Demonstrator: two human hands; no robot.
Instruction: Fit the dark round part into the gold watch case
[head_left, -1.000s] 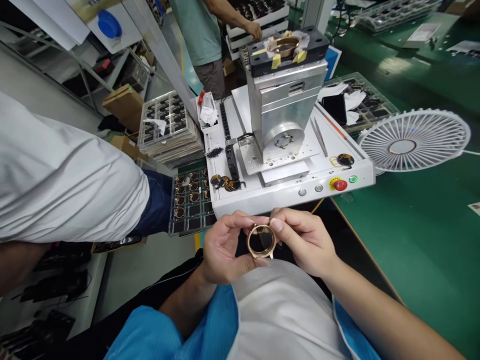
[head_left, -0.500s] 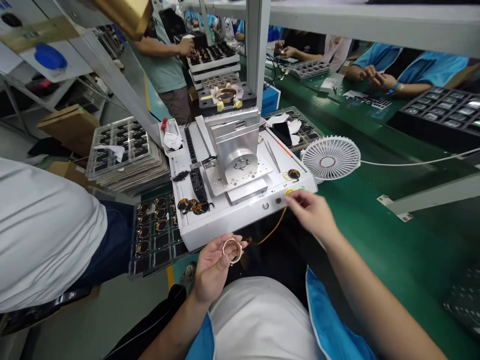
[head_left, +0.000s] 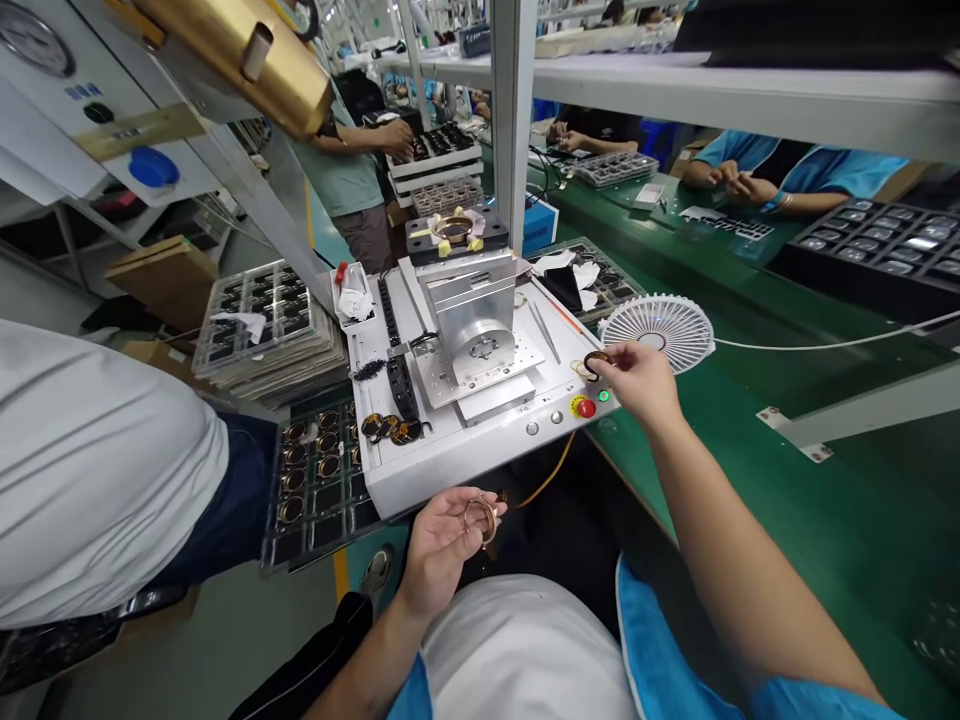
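My left hand [head_left: 442,545] holds a rose-gold watch case ring [head_left: 481,517] low over my lap, just below the front edge of the white machine base [head_left: 457,455]. My right hand [head_left: 637,380] reaches to the base's right corner and pinches a small dark amber disc [head_left: 596,360], beside the red stop button [head_left: 585,407]. Another gold ring [head_left: 452,228] sits taped in the black fixture on top of the aluminium block [head_left: 472,310]. Several amber discs [head_left: 394,428] lie on the base's left side.
A black tray of gold parts [head_left: 315,480] lies left of the machine, with stacked clear trays [head_left: 262,320] behind. A white fan [head_left: 660,330] lies on the green bench [head_left: 787,450]. A person in white [head_left: 97,470] is close on my left; other people work farther back.
My hands came apart: the left kept the ring and lowered it, the right reached to the base's right corner and took the amber disc. My view lifted toward the far bench.
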